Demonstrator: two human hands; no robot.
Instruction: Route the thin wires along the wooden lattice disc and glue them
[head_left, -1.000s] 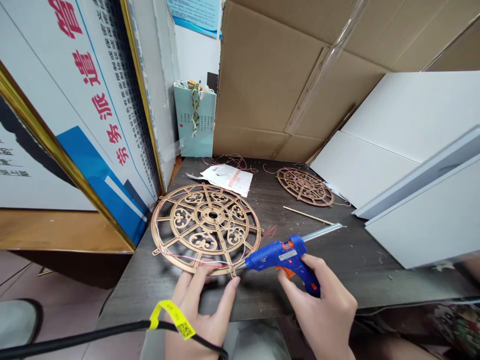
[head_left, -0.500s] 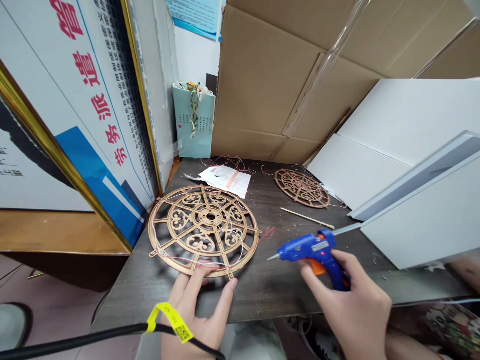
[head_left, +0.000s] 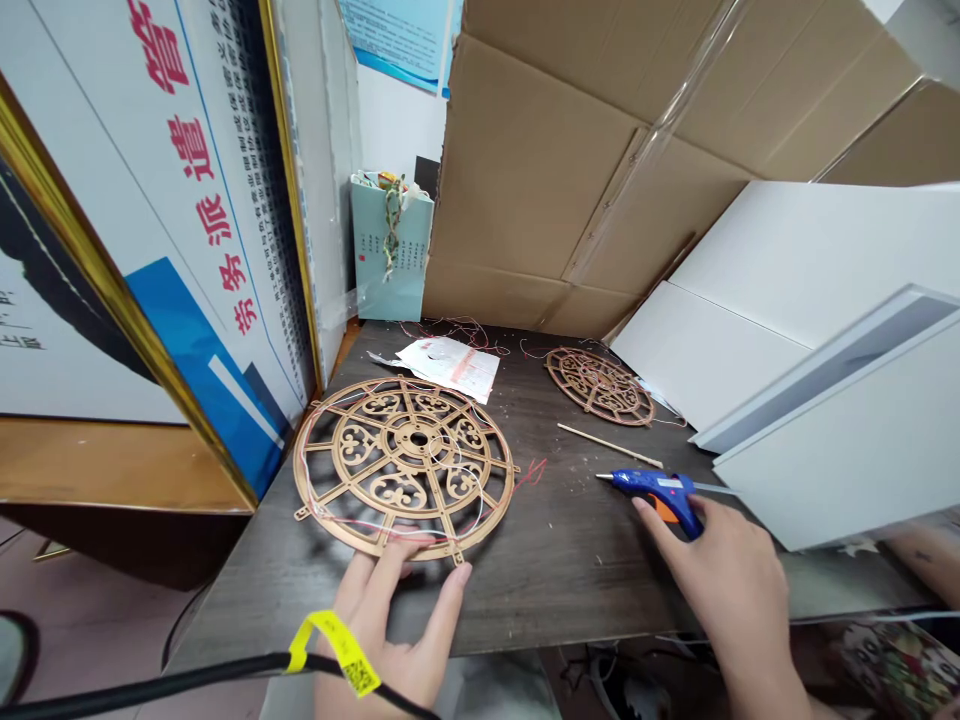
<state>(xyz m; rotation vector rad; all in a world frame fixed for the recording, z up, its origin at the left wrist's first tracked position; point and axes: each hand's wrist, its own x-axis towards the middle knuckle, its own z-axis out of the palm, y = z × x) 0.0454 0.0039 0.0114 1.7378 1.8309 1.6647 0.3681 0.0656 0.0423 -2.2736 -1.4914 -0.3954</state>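
Note:
A large round wooden fretwork disc (head_left: 405,465) with thin red and white wires along its rim lies on the dark table (head_left: 570,570). My left hand (head_left: 397,625) rests at the disc's near edge, fingers spread, fingertips touching the rim. To the right, my right hand (head_left: 724,580) is closed over the handle of a blue glue gun (head_left: 654,484). The gun lies low on the table, nozzle pointing left, well away from the disc.
A smaller fretwork disc (head_left: 598,385), a thin wooden stick (head_left: 609,445) and a printed paper (head_left: 450,365) lie further back. Cardboard (head_left: 540,160) stands behind, white boards (head_left: 825,420) at right, a framed poster (head_left: 150,250) at left. A black cable with a yellow tag (head_left: 330,655) crosses my left wrist.
My right hand has carried the glue gun from the disc's near right rim out to the right and lowered it onto the table. My left hand has stayed at the disc's edge.

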